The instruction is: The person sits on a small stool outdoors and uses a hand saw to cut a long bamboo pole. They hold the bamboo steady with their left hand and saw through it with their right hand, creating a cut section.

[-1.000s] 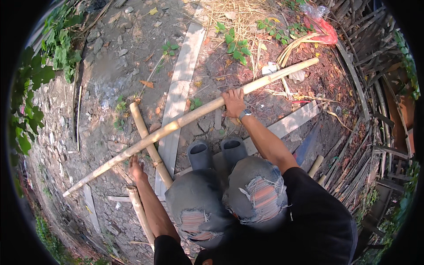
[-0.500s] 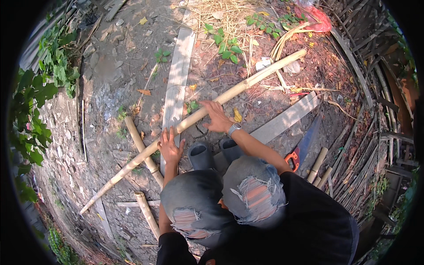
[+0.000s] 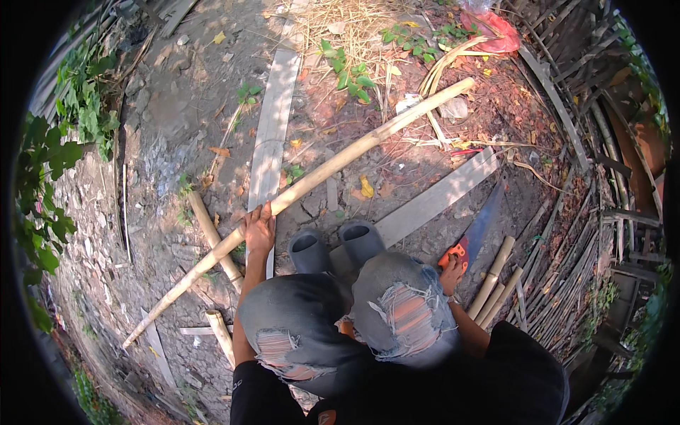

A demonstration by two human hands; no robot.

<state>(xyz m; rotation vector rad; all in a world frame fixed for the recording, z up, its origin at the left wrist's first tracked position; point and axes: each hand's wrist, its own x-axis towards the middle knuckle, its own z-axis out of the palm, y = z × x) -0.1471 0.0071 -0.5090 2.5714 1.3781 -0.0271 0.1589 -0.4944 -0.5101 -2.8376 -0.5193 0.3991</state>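
Observation:
A long bamboo pole [image 3: 354, 148] slants from the lower left to the upper right in front of my feet. My left hand [image 3: 259, 230] grips it left of its middle, fingers laid over its top. Under the pole, near that hand, lie a shorter bamboo piece [image 3: 204, 218] and a pale wooden plank [image 3: 273, 120]. Off to the right, beside my knee, my right hand [image 3: 450, 275] is closed on the orange handle of a hand saw [image 3: 482, 223]. The saw's blade points away from me, low over the soil.
A second plank [image 3: 432, 198] lies slanted right of my grey shoes [image 3: 361, 241]. Short bamboo pieces [image 3: 491, 269] lie beside the saw, near a heap of thin sticks [image 3: 559, 255]. Dry straw [image 3: 347, 28] and a red plastic bag [image 3: 496, 32] are at the far side.
My right hand has left the pole and moved down to the right, onto the saw's handle. My left hand stays on the pole, its fingers now closed over it.

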